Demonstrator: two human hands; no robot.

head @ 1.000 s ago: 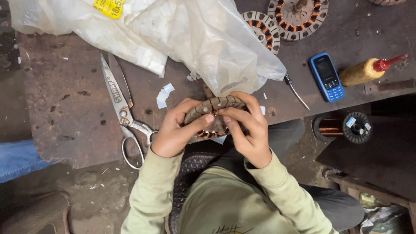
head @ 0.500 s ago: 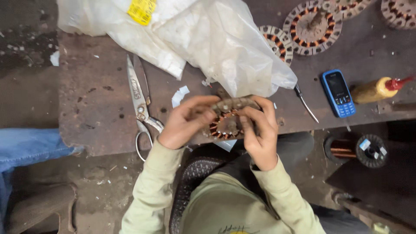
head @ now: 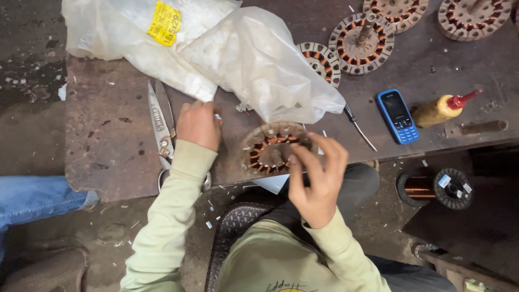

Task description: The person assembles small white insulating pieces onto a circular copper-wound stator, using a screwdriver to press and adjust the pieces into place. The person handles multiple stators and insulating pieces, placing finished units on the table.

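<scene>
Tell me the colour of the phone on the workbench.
Blue, with a dark screen; the phone shows in the head view.

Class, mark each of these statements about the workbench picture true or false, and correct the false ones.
1. The right hand touches the round stator with copper windings. True.
2. The left hand grips the scissors. False: it rests on the table beside them, by the plastic bag.
3. A blue mobile phone lies on the table. True.
4. The yellow bottle stands upright. False: it lies on its side.
5. A spool of copper wire sits on top of the table. False: it is below the table edge.
</scene>
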